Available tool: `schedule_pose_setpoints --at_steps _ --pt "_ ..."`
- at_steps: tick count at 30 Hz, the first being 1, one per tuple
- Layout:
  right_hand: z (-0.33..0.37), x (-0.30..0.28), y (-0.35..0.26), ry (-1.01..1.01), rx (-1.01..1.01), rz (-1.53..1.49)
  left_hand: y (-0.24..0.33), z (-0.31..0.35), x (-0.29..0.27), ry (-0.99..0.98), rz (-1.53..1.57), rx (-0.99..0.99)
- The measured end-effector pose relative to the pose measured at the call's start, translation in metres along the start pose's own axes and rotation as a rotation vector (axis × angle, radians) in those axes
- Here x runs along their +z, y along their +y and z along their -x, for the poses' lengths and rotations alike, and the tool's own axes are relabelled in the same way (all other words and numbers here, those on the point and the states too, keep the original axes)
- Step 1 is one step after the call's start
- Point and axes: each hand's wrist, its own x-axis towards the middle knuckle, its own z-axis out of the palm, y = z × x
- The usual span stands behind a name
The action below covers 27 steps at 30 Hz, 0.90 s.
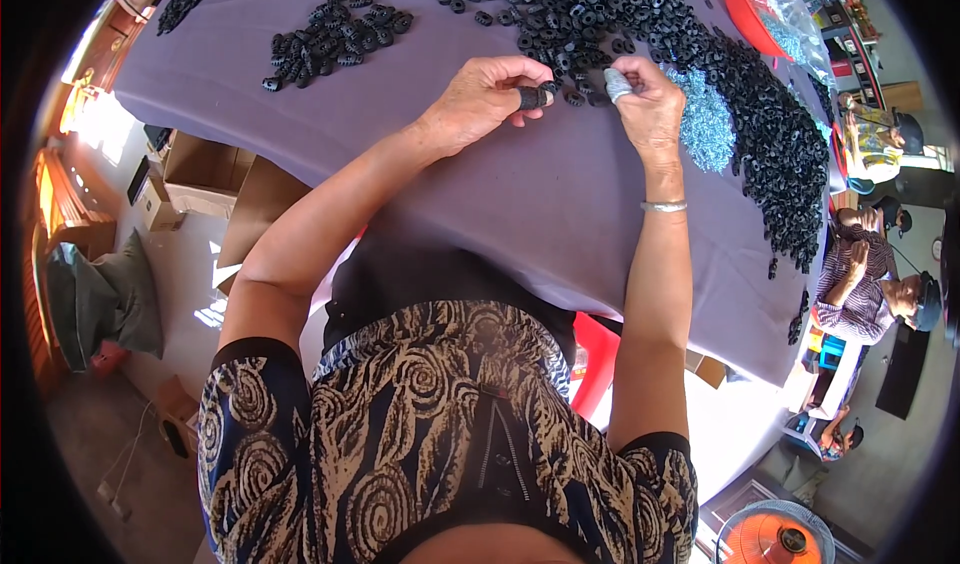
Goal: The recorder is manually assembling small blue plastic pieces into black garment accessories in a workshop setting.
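My left hand (480,102) is pinched above the purple-covered table, with a small black plastic part at its fingertips. A dark wrap goes round one of its fingers. To its right, my right hand (648,106) is closed, thumb against fingers, with a pale grey wrap on one digit. What it pinches, if anything, is too small to make out. Just beyond both hands lies a large heap of small black plastic parts (570,14), reaching along the right side. Beside my right hand is a pile of tiny shiny silver-blue metal pieces (706,129).
A smaller cluster of black parts (335,42) lies at the left of the purple cloth (440,204). At the far right stands a red bowl (748,19) with a plastic bag. Cardboard boxes (205,174) are below left, an orange fan (775,536) lower right. Other people sit at right.
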Motion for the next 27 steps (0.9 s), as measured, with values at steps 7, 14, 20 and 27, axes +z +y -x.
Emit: schedule_pose_setpoints --at_steps 7,14,20,27 --pt "0.005 -0.009 -0.025 -0.243 0.294 -0.811 0.003 0.003 0.003 0.008 0.025 0.005" --pt "0.008 -0.002 -0.036 -0.304 0.253 -0.848 -0.001 0.002 0.001 0.007 0.052 0.034" --pt "0.009 0.003 -0.038 -0.388 0.223 -0.769 -0.001 0.001 0.001 -0.026 0.012 0.040" --pt "0.009 0.001 -0.046 -0.449 0.233 -0.683 -0.005 0.000 -0.001 -0.054 0.016 0.079"
